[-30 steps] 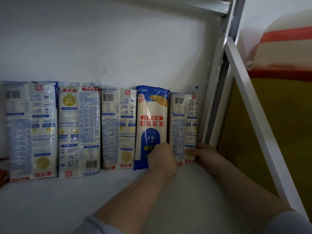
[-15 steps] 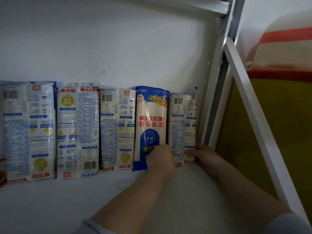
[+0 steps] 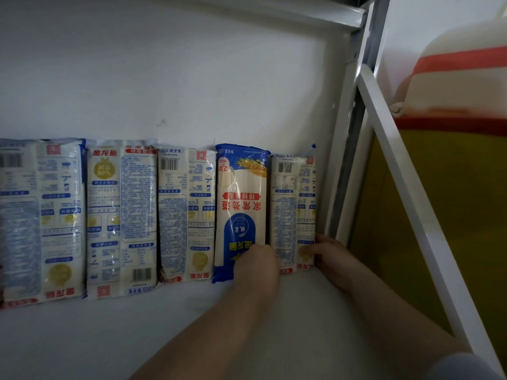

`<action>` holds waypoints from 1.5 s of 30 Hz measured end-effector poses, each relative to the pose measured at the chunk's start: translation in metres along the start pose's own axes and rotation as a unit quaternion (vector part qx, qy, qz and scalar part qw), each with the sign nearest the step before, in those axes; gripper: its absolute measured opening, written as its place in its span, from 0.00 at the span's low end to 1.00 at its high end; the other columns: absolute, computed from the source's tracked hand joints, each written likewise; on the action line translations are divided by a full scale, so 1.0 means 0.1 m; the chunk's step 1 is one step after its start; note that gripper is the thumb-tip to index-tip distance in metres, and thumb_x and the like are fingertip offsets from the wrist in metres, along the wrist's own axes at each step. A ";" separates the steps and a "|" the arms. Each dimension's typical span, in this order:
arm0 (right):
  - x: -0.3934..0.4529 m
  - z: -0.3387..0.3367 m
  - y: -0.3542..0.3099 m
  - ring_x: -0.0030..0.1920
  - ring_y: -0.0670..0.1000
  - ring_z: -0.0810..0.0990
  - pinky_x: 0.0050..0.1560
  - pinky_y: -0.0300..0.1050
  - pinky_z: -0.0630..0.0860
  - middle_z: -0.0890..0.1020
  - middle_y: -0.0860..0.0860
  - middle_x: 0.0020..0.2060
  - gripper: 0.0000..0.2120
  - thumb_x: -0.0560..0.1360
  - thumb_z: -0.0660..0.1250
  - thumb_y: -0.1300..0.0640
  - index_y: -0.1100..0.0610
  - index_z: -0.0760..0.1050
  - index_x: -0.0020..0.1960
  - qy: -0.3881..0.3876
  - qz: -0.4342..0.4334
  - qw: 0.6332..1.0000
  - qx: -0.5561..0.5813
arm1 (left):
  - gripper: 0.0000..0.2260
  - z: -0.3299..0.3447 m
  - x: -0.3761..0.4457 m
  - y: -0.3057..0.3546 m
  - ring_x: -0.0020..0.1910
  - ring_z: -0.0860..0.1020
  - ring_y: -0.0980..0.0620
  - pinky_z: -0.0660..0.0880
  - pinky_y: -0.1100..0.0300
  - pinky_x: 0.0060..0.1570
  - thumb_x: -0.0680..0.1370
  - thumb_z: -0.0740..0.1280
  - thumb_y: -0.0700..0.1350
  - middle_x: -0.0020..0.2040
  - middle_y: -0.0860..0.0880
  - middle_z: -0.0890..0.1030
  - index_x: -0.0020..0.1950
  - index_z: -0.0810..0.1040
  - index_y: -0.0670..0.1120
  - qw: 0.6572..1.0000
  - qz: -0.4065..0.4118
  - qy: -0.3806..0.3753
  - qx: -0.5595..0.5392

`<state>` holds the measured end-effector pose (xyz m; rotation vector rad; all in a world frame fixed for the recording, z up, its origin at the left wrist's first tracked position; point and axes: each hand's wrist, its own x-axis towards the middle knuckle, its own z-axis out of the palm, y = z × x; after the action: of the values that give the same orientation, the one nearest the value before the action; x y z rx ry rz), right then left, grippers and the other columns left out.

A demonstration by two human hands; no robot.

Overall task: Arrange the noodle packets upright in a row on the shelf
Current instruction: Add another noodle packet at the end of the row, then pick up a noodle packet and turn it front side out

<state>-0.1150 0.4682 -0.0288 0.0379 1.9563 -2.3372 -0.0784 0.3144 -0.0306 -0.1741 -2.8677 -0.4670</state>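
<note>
Blue-fronted plastic meets the left hand (image 3: 256,266) at lower centre of the frame: its fingers curl against the bottom of the blue noodle packet (image 3: 241,204), though the back of the hand hides whether they truly pinch the wrapper or only press on it, so the grip cannot be told. Just to its right, the right hand (image 3: 333,259) holds the lower end of the rightmost packet (image 3: 292,212), thumb laid across the printed front and fingers behind its right edge, beside the white shelf post (image 3: 338,171).

Outward to the left, three more white packets stand in the same row, each touching or nearly touching its neighbour: one just left of the blue packet (image 3: 186,215), a taller one (image 3: 122,215) beyond it, and a wide one (image 3: 41,220) cut off by the left edge of the frame. All five stand upright on the white shelf (image 3: 109,338), backs against the white rear panel (image 3: 164,64).

At the right of the frame a white diagonal bar (image 3: 411,187) crosses in front of a yellow surface (image 3: 452,215) with red and white bands above.
</note>
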 end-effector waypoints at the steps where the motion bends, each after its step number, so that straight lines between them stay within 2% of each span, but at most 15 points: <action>1: 0.00 0.00 -0.01 0.53 0.59 0.82 0.46 0.50 0.80 0.83 0.60 0.53 0.22 0.70 0.61 0.77 0.61 0.75 0.60 -0.002 0.002 1.000 0.003 | 0.10 0.00 0.00 0.00 0.50 0.80 0.46 0.77 0.55 0.47 0.81 0.58 0.39 0.53 0.43 0.81 0.55 0.78 0.40 1.000 0.002 0.003 0.001; 7: -0.02 -0.01 0.01 0.54 0.60 0.82 0.53 0.55 0.79 0.83 0.60 0.54 0.22 0.69 0.63 0.75 0.61 0.75 0.61 0.031 -0.001 0.999 -0.014 | 0.10 -0.02 0.00 0.00 0.51 0.80 0.45 0.75 0.56 0.47 0.80 0.58 0.36 0.54 0.42 0.80 0.55 0.77 0.39 1.000 0.011 0.011 -0.004; 10: -0.05 0.02 0.00 0.52 0.60 0.83 0.58 0.58 0.77 0.83 0.59 0.52 0.21 0.70 0.66 0.73 0.62 0.75 0.61 0.070 -0.007 0.996 -0.059 | 0.07 -0.07 -0.03 -0.02 0.47 0.81 0.44 0.78 0.53 0.44 0.79 0.60 0.38 0.50 0.42 0.81 0.51 0.78 0.40 0.999 0.002 0.006 -0.050; 12: -0.09 0.09 -0.01 0.48 0.57 0.83 0.57 0.55 0.78 0.83 0.56 0.50 0.17 0.71 0.67 0.70 0.60 0.76 0.59 0.101 -0.013 0.988 -0.113 | 0.06 -0.10 -0.05 -0.04 0.43 0.81 0.45 0.80 0.53 0.42 0.78 0.62 0.40 0.46 0.42 0.82 0.48 0.78 0.41 0.996 0.010 0.012 -0.083; 15: -0.22 0.16 -0.06 0.45 0.53 0.81 0.49 0.48 0.79 0.82 0.54 0.48 0.14 0.73 0.69 0.62 0.60 0.77 0.59 0.148 -0.025 0.949 -0.279 | 0.09 -0.18 -0.14 -0.10 0.41 0.81 0.46 0.78 0.55 0.38 0.77 0.64 0.45 0.42 0.43 0.82 0.43 0.79 0.41 0.995 0.034 0.027 -0.092; 17: -0.37 0.20 -0.15 0.42 0.50 0.79 0.41 0.43 0.77 0.81 0.53 0.44 0.12 0.74 0.69 0.57 0.60 0.78 0.56 0.157 -0.015 0.893 -0.421 | 0.10 -0.29 -0.21 -0.18 0.42 0.81 0.48 0.75 0.58 0.36 0.77 0.64 0.48 0.43 0.46 0.83 0.45 0.81 0.43 0.997 0.045 0.022 -0.065; 19: -0.55 0.27 -0.26 0.43 0.51 0.79 0.41 0.44 0.76 0.80 0.52 0.44 0.12 0.74 0.69 0.54 0.59 0.77 0.53 0.145 -0.005 0.840 -0.522 | 0.11 -0.41 -0.30 -0.33 0.46 0.80 0.50 0.73 0.60 0.38 0.77 0.64 0.50 0.47 0.48 0.82 0.50 0.82 0.45 0.999 0.041 0.016 -0.023; 23: -0.91 0.60 -0.37 0.45 0.48 0.76 0.46 0.40 0.74 0.76 0.48 0.43 0.09 0.72 0.71 0.54 0.51 0.71 0.47 0.077 -0.010 0.796 -0.600 | 0.09 -0.67 -0.58 -0.72 0.42 0.80 0.52 0.78 0.59 0.41 0.76 0.65 0.50 0.44 0.49 0.82 0.46 0.82 0.47 0.998 0.030 0.059 -0.006; 27: -1.13 0.99 -0.33 0.49 0.47 0.77 0.52 0.40 0.77 0.78 0.48 0.49 0.14 0.72 0.70 0.51 0.55 0.76 0.56 0.027 -0.034 0.745 -0.665 | 0.09 -0.96 -0.95 -1.15 0.39 0.80 0.55 0.76 0.62 0.38 0.75 0.65 0.51 0.42 0.52 0.83 0.44 0.83 0.49 0.996 0.010 0.083 0.011; 35: -1.48 1.68 -0.22 0.56 0.51 0.76 0.56 0.45 0.77 0.76 0.51 0.57 0.21 0.73 0.69 0.47 0.54 0.71 0.62 -0.058 -0.079 0.674 -0.732 | 0.10 -1.49 -1.51 -2.03 0.39 0.80 0.58 0.74 0.62 0.38 0.72 0.68 0.58 0.40 0.56 0.83 0.41 0.82 0.53 0.996 -0.062 0.070 0.004; 37: -1.51 1.79 -0.19 0.56 0.51 0.76 0.55 0.44 0.77 0.76 0.51 0.58 0.22 0.73 0.68 0.46 0.54 0.70 0.63 -0.066 -0.080 0.670 -0.735 | 0.13 -1.56 -1.58 -2.21 0.38 0.81 0.58 0.77 0.59 0.40 0.70 0.69 0.60 0.38 0.55 0.83 0.40 0.82 0.50 0.996 -0.071 0.044 -0.008; 39: -1.53 1.89 -0.17 0.55 0.51 0.76 0.55 0.44 0.78 0.76 0.50 0.57 0.21 0.73 0.68 0.46 0.54 0.71 0.63 -0.073 -0.084 0.675 -0.729 | 0.11 -1.61 -1.63 -2.36 0.39 0.82 0.59 0.79 0.58 0.43 0.69 0.71 0.58 0.39 0.55 0.84 0.42 0.83 0.50 0.995 -0.080 0.037 -0.036; 41: -1.53 1.97 -0.14 0.56 0.51 0.76 0.55 0.44 0.77 0.76 0.50 0.58 0.21 0.73 0.68 0.46 0.54 0.71 0.63 -0.081 -0.091 0.680 -0.723 | 0.11 -1.64 -1.64 -2.44 0.45 0.82 0.57 0.78 0.59 0.49 0.70 0.74 0.53 0.45 0.54 0.85 0.47 0.84 0.49 0.990 -0.100 0.057 -0.081; 43: -1.51 2.03 -0.10 0.56 0.51 0.76 0.56 0.44 0.77 0.76 0.50 0.59 0.21 0.73 0.67 0.46 0.53 0.71 0.63 -0.091 -0.098 0.684 -0.717 | 0.17 -1.67 -1.56 -2.50 0.53 0.81 0.52 0.75 0.61 0.54 0.71 0.74 0.51 0.53 0.51 0.83 0.57 0.80 0.47 0.979 -0.143 0.078 -0.119; 45: -1.48 2.09 -0.05 0.57 0.51 0.75 0.57 0.44 0.76 0.75 0.50 0.60 0.22 0.73 0.67 0.46 0.53 0.70 0.64 -0.103 -0.107 0.691 -0.708 | 0.19 -1.70 -1.42 -2.59 0.54 0.80 0.52 0.74 0.58 0.57 0.72 0.73 0.50 0.57 0.51 0.81 0.61 0.76 0.47 0.966 -0.173 0.084 -0.170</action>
<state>0.0403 0.2714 0.0251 -0.5326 3.0338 -0.2519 0.0547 0.0037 0.0144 0.3038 -2.6333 -0.9900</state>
